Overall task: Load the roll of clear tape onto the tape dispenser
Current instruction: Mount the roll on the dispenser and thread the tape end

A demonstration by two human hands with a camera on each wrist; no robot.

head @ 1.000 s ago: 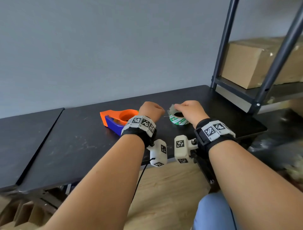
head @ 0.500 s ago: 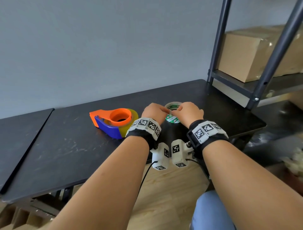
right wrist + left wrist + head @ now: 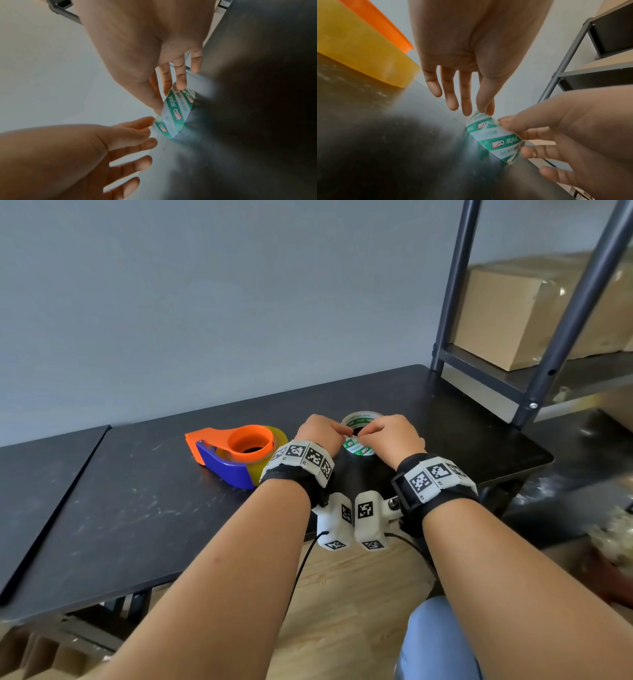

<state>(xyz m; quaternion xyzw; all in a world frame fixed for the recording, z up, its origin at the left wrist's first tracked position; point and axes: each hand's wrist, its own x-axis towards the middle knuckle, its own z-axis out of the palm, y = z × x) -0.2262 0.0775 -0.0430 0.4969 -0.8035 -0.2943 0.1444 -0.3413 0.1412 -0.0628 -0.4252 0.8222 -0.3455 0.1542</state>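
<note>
Head view: left hand (image 3: 320, 429) and right hand (image 3: 390, 436) both pinch the tape roll (image 3: 359, 445) on the table (image 3: 137, 508); fumble that fingertip grip and it rolls away from the dispenser (image 3: 236, 453).

- Both hands, left hand (image 3: 320, 430) and right hand (image 3: 394, 437), meet on the green-and-white printed roll of clear tape (image 3: 359, 445), tilted on the black bench (image 3: 137, 508)
- Orange-and-blue plastic tape dispenser (image 3: 236, 453) lies just left

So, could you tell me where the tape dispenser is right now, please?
In the head view, the dispenser lies on the black table, just left of the left hand, apart from the tape roll.
</note>
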